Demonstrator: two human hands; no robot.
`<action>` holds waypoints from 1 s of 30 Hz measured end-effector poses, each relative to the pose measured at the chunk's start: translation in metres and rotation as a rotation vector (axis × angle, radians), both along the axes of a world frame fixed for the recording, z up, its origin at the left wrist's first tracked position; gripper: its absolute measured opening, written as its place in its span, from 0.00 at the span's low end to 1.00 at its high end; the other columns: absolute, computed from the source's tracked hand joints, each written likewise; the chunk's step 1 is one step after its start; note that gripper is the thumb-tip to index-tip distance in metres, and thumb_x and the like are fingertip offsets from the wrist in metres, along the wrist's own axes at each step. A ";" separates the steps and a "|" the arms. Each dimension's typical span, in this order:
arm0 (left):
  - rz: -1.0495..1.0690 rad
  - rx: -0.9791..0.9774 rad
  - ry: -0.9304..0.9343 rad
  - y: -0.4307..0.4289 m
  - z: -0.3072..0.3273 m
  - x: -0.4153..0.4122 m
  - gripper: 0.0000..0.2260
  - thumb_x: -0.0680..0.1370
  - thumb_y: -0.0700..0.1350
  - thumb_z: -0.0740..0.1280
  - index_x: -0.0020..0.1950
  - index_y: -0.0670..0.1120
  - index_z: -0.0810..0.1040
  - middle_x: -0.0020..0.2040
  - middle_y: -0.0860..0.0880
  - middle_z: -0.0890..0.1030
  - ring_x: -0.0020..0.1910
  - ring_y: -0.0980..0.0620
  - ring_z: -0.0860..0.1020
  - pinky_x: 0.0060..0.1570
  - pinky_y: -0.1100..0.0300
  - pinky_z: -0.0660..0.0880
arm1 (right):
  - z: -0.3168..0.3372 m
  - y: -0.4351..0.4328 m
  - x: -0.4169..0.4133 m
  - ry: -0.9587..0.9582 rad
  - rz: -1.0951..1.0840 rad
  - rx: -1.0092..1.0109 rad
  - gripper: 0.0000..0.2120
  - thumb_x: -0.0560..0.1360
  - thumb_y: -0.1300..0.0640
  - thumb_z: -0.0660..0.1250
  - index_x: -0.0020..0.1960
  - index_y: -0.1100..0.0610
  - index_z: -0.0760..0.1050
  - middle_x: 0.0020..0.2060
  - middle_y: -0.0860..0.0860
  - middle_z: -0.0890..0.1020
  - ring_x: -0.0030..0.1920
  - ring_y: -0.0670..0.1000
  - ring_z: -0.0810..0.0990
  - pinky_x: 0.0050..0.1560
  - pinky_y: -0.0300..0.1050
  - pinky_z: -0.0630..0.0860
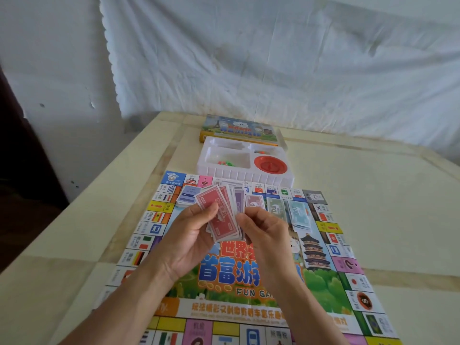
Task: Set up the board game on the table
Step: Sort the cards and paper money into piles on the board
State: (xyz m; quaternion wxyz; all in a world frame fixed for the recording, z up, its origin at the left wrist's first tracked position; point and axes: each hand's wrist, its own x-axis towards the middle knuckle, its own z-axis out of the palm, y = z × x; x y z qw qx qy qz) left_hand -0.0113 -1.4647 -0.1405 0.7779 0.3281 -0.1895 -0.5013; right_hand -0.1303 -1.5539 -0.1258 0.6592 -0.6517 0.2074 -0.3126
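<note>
Two hands share one bundle of play money [222, 218], held above the far half of the game board [239, 298]. My left hand [190, 236] cradles it from below, thumb pressed on the top red note and fingers curled under. My right hand [264, 229] pinches the bundle's right edge between thumb and fingertips. The notes are fanned; their long axis runs away from me, with the far ends leaning left.

The board lies flat on the table [373, 220], long side running away from me and title facing me. A blue card pile [188, 195], a purple note [255, 203], green notes [275, 207] and teal notes [300, 216] lie in a row on it beyond my hands. At its far edge is the white tray [230, 174], holding a red disc [270, 163], with the game box [239, 129] behind.
</note>
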 end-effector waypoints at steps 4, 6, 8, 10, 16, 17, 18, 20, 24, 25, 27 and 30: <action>-0.017 -0.018 0.011 0.000 -0.001 0.001 0.16 0.80 0.41 0.60 0.65 0.35 0.73 0.60 0.33 0.76 0.58 0.39 0.76 0.61 0.46 0.74 | -0.001 -0.001 0.001 -0.033 -0.011 0.156 0.08 0.77 0.62 0.64 0.40 0.61 0.78 0.35 0.55 0.81 0.37 0.53 0.78 0.44 0.46 0.76; -0.011 -0.026 0.030 -0.001 -0.002 0.003 0.17 0.80 0.41 0.60 0.66 0.35 0.72 0.63 0.32 0.74 0.60 0.38 0.75 0.62 0.46 0.72 | -0.002 -0.002 0.002 -0.061 -0.022 0.237 0.09 0.77 0.61 0.65 0.38 0.60 0.79 0.39 0.61 0.80 0.42 0.60 0.75 0.50 0.58 0.73; -0.013 -0.033 0.031 -0.001 -0.002 0.003 0.17 0.80 0.41 0.60 0.67 0.35 0.71 0.64 0.32 0.73 0.61 0.38 0.75 0.62 0.46 0.73 | -0.003 -0.001 0.002 -0.067 -0.032 0.246 0.09 0.76 0.61 0.65 0.39 0.60 0.78 0.40 0.62 0.80 0.42 0.60 0.74 0.48 0.57 0.73; -0.010 -0.034 0.034 -0.002 -0.002 0.002 0.17 0.80 0.41 0.59 0.66 0.36 0.73 0.62 0.34 0.76 0.59 0.39 0.77 0.60 0.47 0.74 | -0.002 -0.001 0.001 -0.093 -0.056 0.229 0.05 0.76 0.62 0.64 0.44 0.61 0.78 0.39 0.59 0.80 0.40 0.57 0.76 0.42 0.48 0.76; -0.020 -0.052 0.060 -0.001 -0.003 0.003 0.17 0.80 0.41 0.59 0.66 0.35 0.72 0.59 0.35 0.76 0.58 0.40 0.76 0.62 0.47 0.71 | -0.004 0.003 0.002 -0.094 -0.180 -0.084 0.13 0.77 0.67 0.63 0.51 0.50 0.76 0.29 0.60 0.71 0.31 0.54 0.67 0.31 0.44 0.67; -0.033 -0.062 0.054 -0.001 -0.003 0.003 0.17 0.80 0.41 0.59 0.66 0.35 0.72 0.58 0.35 0.77 0.57 0.40 0.77 0.62 0.47 0.71 | -0.002 0.004 0.002 -0.075 -0.175 -0.117 0.12 0.77 0.67 0.63 0.48 0.51 0.78 0.30 0.60 0.75 0.31 0.54 0.71 0.32 0.44 0.70; -0.048 -0.071 0.043 0.000 -0.002 0.003 0.17 0.81 0.41 0.58 0.66 0.35 0.71 0.58 0.35 0.77 0.57 0.40 0.77 0.62 0.47 0.71 | -0.001 0.005 0.003 -0.060 -0.160 -0.116 0.11 0.77 0.66 0.62 0.46 0.53 0.79 0.32 0.56 0.80 0.32 0.51 0.76 0.33 0.42 0.74; -0.078 -0.079 0.023 0.001 -0.001 0.002 0.16 0.81 0.42 0.57 0.65 0.35 0.72 0.56 0.35 0.77 0.56 0.40 0.77 0.61 0.48 0.73 | 0.002 0.006 0.002 -0.036 -0.103 -0.091 0.10 0.77 0.65 0.63 0.45 0.54 0.79 0.33 0.48 0.83 0.33 0.42 0.79 0.35 0.34 0.75; -0.118 -0.081 -0.010 0.001 -0.001 0.001 0.17 0.81 0.42 0.58 0.68 0.35 0.69 0.57 0.34 0.75 0.57 0.39 0.74 0.59 0.48 0.74 | 0.001 0.005 0.002 0.006 -0.057 -0.082 0.05 0.76 0.62 0.66 0.44 0.57 0.80 0.33 0.49 0.82 0.35 0.44 0.78 0.39 0.36 0.77; -0.121 -0.084 -0.015 0.001 -0.001 0.001 0.18 0.81 0.42 0.58 0.68 0.35 0.69 0.59 0.33 0.74 0.58 0.39 0.75 0.59 0.48 0.74 | 0.000 0.005 0.002 0.004 -0.065 -0.061 0.04 0.75 0.62 0.67 0.43 0.58 0.79 0.32 0.49 0.80 0.34 0.46 0.77 0.38 0.37 0.77; -0.126 -0.093 -0.018 0.001 -0.001 0.000 0.17 0.81 0.41 0.57 0.68 0.35 0.70 0.61 0.33 0.75 0.59 0.39 0.76 0.59 0.48 0.76 | -0.002 0.002 0.001 -0.015 -0.074 -0.001 0.04 0.74 0.62 0.68 0.40 0.59 0.76 0.31 0.49 0.77 0.34 0.49 0.75 0.38 0.41 0.75; -0.122 -0.100 -0.008 0.000 -0.002 0.001 0.17 0.81 0.42 0.58 0.67 0.35 0.71 0.60 0.33 0.75 0.59 0.39 0.76 0.60 0.47 0.75 | -0.002 0.002 0.000 -0.044 -0.076 0.071 0.05 0.74 0.62 0.68 0.41 0.62 0.75 0.33 0.54 0.76 0.36 0.52 0.73 0.41 0.45 0.75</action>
